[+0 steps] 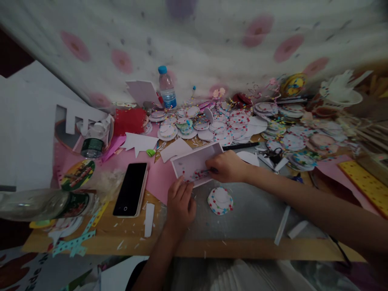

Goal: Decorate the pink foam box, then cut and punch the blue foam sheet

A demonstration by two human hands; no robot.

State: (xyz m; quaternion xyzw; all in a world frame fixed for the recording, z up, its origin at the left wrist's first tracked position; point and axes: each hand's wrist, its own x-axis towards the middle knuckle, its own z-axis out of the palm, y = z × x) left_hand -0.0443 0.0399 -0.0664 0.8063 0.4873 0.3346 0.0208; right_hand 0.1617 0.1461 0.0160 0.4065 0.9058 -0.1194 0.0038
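Observation:
A shallow white box [198, 159] sits slightly askew in the middle, with small red, blue and other coloured bits [198, 175] inside it. My left hand [181, 204] grips its near left edge, fingers bent over the rim. Reaching into the box from the right, my right hand [228, 166] has its fingers pinched together low over the bits. A dark tip shows at those fingers, too small to name. Just in front of the box lies a round white paper piece [220, 201], layered and edged with red, blue and green dots. Neither hand touches it.
Several similar dotted rounds [218, 125] crowd the back of the table. Left are a black phone [131, 190], a lying plastic bottle [45, 205] and paper scraps [149, 219]. An upright water bottle [167, 89] stands behind. A yellow dotted strip [363, 186] lies far right.

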